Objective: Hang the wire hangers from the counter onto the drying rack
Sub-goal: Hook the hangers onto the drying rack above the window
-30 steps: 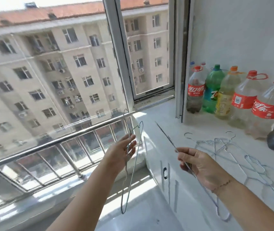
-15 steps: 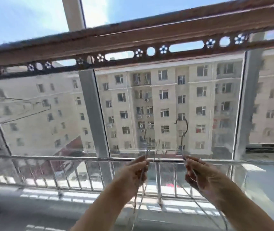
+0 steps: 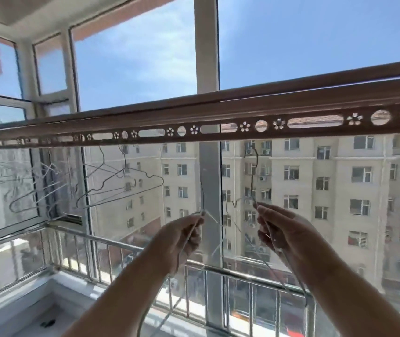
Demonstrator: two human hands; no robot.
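Gripping wire hangers (image 3: pixel 251 183), hands (image 3: pixel 182 239) (image 3: pixel 284 229) hover apart below the drying rack (image 3: pixel 218 117).

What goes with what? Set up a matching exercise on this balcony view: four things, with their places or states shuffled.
Things:
1. drying rack
2. hung hangers
3. right hand
4. railing

Places or states:
a. grips a wire hanger
b. lowest, along the window
c. dangling at the left
d. perforated bar overhead

Pairs: 1-d, 2-c, 3-a, 4-b
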